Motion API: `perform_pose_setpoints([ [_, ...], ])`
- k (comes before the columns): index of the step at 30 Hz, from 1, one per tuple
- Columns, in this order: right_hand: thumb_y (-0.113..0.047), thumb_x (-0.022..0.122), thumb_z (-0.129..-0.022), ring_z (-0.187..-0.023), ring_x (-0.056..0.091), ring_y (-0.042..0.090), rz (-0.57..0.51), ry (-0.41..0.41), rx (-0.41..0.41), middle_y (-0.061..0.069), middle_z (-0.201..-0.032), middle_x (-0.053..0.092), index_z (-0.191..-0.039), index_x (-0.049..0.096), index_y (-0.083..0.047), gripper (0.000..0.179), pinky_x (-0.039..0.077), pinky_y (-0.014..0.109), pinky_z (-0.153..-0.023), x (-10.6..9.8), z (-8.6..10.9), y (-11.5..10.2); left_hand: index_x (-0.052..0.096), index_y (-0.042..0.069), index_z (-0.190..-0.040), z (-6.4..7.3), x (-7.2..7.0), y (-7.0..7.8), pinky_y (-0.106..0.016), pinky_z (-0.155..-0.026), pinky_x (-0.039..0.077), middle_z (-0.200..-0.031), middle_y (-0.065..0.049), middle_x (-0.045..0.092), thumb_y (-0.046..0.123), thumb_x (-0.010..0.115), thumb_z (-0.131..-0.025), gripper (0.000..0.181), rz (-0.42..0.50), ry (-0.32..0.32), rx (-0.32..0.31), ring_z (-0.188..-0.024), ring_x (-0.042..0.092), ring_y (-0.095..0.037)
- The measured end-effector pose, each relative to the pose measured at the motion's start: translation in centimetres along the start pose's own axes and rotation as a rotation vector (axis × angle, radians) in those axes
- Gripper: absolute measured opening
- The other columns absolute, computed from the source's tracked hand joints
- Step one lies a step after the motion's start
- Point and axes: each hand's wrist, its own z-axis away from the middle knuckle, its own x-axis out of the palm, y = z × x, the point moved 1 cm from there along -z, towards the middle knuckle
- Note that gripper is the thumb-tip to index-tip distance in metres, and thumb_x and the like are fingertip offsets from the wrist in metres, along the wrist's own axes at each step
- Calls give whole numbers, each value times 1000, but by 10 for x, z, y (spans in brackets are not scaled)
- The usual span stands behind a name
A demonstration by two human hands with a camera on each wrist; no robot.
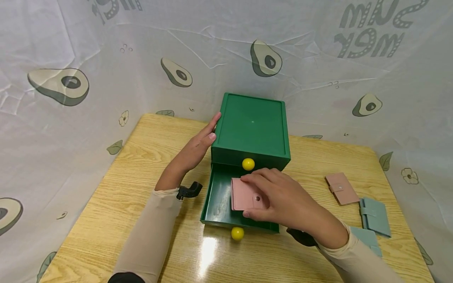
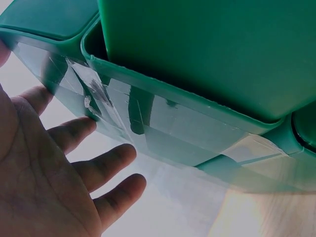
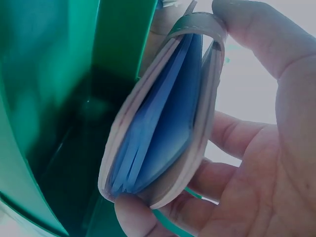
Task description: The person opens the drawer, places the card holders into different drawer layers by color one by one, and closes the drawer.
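A green drawer box (image 1: 252, 127) with a yellow knob (image 1: 248, 164) stands on the table, its lower drawer (image 1: 216, 204) pulled out. My left hand (image 1: 192, 152) rests against the box's left side, fingers extended; the left wrist view shows the spread fingers beside the taped green wall (image 2: 168, 121). Over the drawer, my right hand (image 1: 291, 200) grips a pink card holder (image 1: 242, 194) with a snap strap. In the right wrist view, the fingers pinch the card holder (image 3: 170, 118) at its edges, and bluish clear sleeves show inside. Whether it touches the drawer floor I cannot tell.
On the table's right lie another pink card holder (image 1: 342, 188), a blue-green one (image 1: 376, 217) and a second blue-green one (image 1: 364, 237), partly behind the right forearm. A second yellow knob (image 1: 237, 234) sticks out from the drawer's front. Printed white cloth (image 1: 219, 51) hangs behind the table.
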Motion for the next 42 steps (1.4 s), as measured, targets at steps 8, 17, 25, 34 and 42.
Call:
perform_pose_setpoints([
  [8, -58, 84, -90, -126, 60, 23, -5, -6, 8, 1, -140, 65, -149, 64, -19, 73, 54, 49, -101, 4, -4, 1, 11, 41, -174, 0, 0, 1, -54, -133, 16, -179, 16, 10, 45, 31, -116, 62, 11, -11, -2, -165, 19, -24],
  [17, -52, 85, -92, -133, 60, 28, 2, -24, 12, 4, -145, 64, -148, 65, -16, 70, 52, 54, -109, 8, -7, 3, 12, 42, -174, 0, -1, -1, -54, -133, 16, -179, 17, 10, 47, 32, -115, 62, 8, -9, -4, -165, 18, -23],
  [25, -50, 85, -92, -133, 61, 29, 3, -27, 26, 5, -144, 64, -145, 67, -15, 66, 52, 54, -108, 9, -5, 6, 12, 42, -174, 0, -1, -2, -55, -133, 16, -179, 17, 10, 46, 32, -115, 62, 12, -10, -7, -165, 18, -24],
  [34, -48, 85, -93, -131, 61, 27, -3, -25, 37, 4, -144, 64, -145, 68, -17, 63, 53, 54, -107, 7, -2, 9, 12, 41, -174, 0, -1, -2, -54, -133, 15, -179, 17, 10, 47, 32, -115, 63, 11, -12, -1, -166, 17, -21],
  [42, -45, 86, -92, -125, 65, 27, -4, -11, 65, 5, -142, 65, -143, 69, -15, 61, 55, 54, -102, 4, 5, 15, 11, 41, -174, 0, -1, -2, -54, -133, 15, -179, 16, 9, 45, 31, -116, 62, 1, -7, -5, -166, 17, -22],
])
